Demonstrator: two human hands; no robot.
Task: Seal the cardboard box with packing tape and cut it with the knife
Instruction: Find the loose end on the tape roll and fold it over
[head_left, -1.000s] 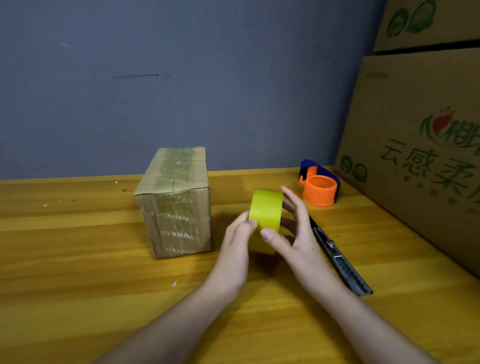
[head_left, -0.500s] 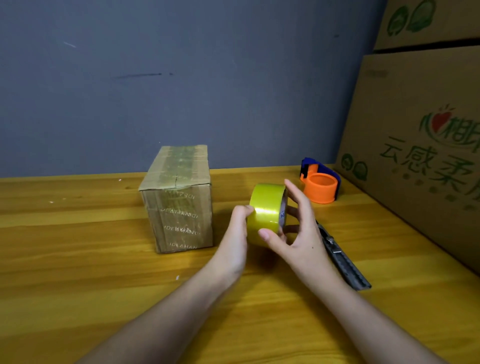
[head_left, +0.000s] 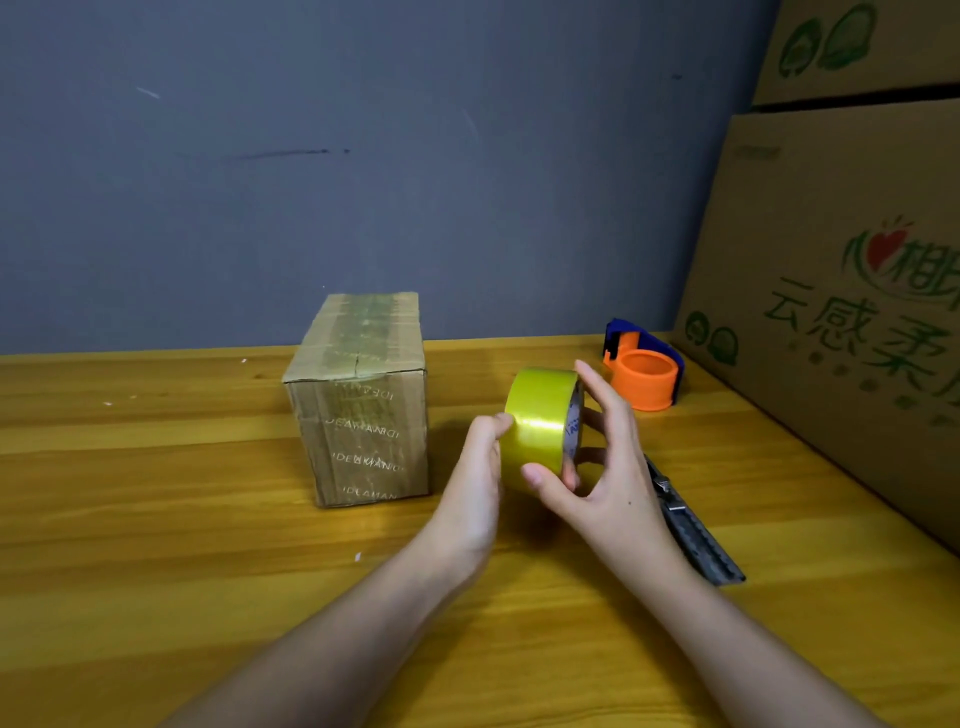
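Fingers (head_left: 535, 475) of both hands close around the tape (head_left: 540, 421), held up above the bench (head_left: 156, 519).

Right hand (head_left: 608, 467) cradles the roll, thumb on the near face and fingers curled over the rim and core; left hand (head_left: 475, 483) pinches at its left face with the thumb tip, likely feeling for the loose end. To do this well, I would turn the roll slowly against the thumbnail until the edge catches, then peel a short tab without letting it fold back on itself. Knife (head_left: 691, 525) lies on the bench just right of the right wrist, within easy reach. Box (head_left: 363, 405) stands to the left, a little farther off, apart from both hands, old tape on its top. Dispenser (head_left: 644, 371) sits beyond, near the cartons (head_left: 841, 312).
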